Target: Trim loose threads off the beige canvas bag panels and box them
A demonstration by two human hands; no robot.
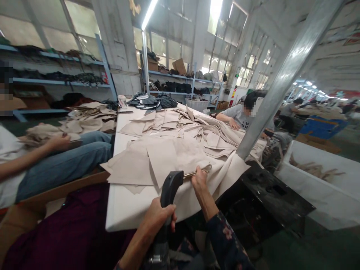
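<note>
The left hand (159,216) wraps its fingers around a black tool (172,185). The right hand (200,180) grasps a slim metallic piece (189,175).

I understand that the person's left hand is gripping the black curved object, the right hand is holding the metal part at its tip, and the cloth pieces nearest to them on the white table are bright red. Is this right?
Not quite: the head view shows that those cloth pieces on the white table are pale beige, not bright red. The left hand does grip the black curved object, and the right hand holds the metal part.
</note>
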